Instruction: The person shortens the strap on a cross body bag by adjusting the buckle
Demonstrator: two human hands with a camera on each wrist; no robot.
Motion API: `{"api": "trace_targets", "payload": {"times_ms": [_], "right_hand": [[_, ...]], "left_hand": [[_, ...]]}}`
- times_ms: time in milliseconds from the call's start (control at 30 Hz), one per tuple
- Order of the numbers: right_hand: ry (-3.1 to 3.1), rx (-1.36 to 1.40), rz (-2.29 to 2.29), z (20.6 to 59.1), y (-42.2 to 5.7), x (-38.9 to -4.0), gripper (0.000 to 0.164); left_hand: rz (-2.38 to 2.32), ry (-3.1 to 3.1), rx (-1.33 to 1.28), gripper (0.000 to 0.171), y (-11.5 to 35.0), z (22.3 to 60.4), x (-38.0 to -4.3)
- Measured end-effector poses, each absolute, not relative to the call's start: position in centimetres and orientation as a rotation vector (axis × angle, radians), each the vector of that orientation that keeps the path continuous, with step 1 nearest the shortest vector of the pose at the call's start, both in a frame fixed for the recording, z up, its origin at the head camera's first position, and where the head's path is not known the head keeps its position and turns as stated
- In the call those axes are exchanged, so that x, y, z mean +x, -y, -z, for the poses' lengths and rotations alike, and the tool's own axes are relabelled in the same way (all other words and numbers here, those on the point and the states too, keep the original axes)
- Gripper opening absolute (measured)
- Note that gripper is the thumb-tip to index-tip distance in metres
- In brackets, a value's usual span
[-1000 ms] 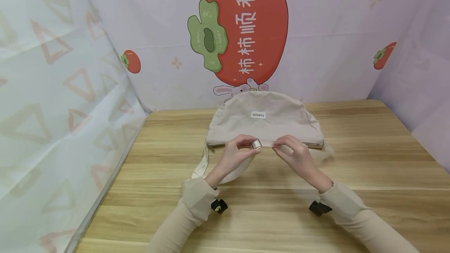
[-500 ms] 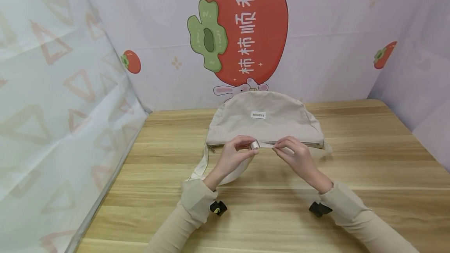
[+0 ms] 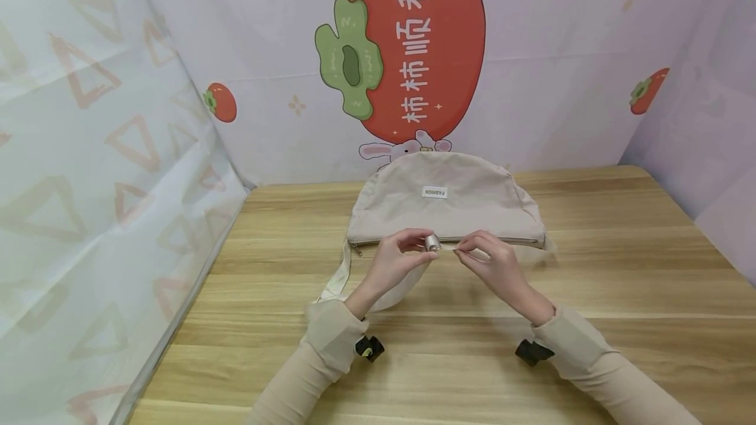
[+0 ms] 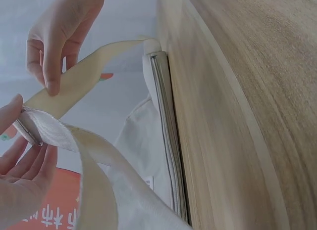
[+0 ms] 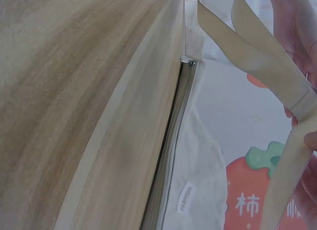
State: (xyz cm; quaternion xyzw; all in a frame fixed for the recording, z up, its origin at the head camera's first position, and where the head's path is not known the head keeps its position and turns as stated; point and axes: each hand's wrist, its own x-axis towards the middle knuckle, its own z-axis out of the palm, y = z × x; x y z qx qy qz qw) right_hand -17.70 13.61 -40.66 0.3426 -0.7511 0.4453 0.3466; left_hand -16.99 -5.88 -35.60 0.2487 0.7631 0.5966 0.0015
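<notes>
A beige fabric bag (image 3: 443, 212) with a white label lies on the table, its zipper edge towards me. My left hand (image 3: 392, 264) holds the strap slider (image 3: 433, 242), a silvery metal piece, between thumb and fingers. Strap webbing loops through and around it, as the left wrist view shows at the slider (image 4: 30, 130). Just to the right, my right hand (image 3: 499, 264) pinches the beige strap (image 4: 81, 79) between thumb and fingertips. A short stretch of strap spans the hands, slightly above the table. In the right wrist view the strap (image 5: 277, 76) runs up from the hands in two lengths.
The wooden table (image 3: 266, 346) extends on both sides of the bag. A printed cloth backdrop (image 3: 266, 143) stands behind it, and a patterned sheet (image 3: 106, 215) hangs along the left edge. One zipper pull (image 3: 357, 250) sits at the bag's left end.
My right hand has shifted slightly left, so the strap stretch between the hands is shorter than half a second ago. The slider has turned a little in my left hand. The bag stays put.
</notes>
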Motion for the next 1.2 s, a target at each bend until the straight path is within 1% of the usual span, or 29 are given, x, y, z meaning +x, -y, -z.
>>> {"api": "trace_targets", "payload": {"times_ms": [133, 233, 400, 500, 867, 967, 1200], "right_hand": [[1.943, 0.903, -1.141, 40.6, -13.3, -17.7, 0.015], [1.947, 0.911, -1.126, 40.5, -13.1, -17.7, 0.013], [1.929, 0.899, -1.089, 40.3, -12.7, -17.6, 0.028], [1.914, 0.896, -1.078, 40.3, -12.5, -17.6, 0.032], [1.987, 0.893, -1.064, 40.6, -13.7, -17.8, 0.029], [2.012, 0.883, -1.087, 40.9, -14.2, -17.8, 0.025], [1.976, 0.854, -1.052, 40.9, -14.3, -17.7, 0.031]], "left_hand": [[-1.869, -2.360, 0.761, 0.039, 5.6, 35.5, -17.0], [-1.865, -2.337, 0.718, 0.043, 5.4, 35.6, -17.1], [-1.866, -2.302, 0.679, 0.046, 5.1, 35.6, -17.2], [-1.867, -2.291, 0.686, 0.046, 5.1, 35.6, -17.2], [-1.882, -2.297, 0.716, 0.041, 5.4, 35.3, -17.0], [-1.870, -2.304, 0.716, 0.041, 5.5, 35.2, -16.8], [-1.851, -2.303, 0.729, 0.041, 5.3, 35.3, -16.9]]}}
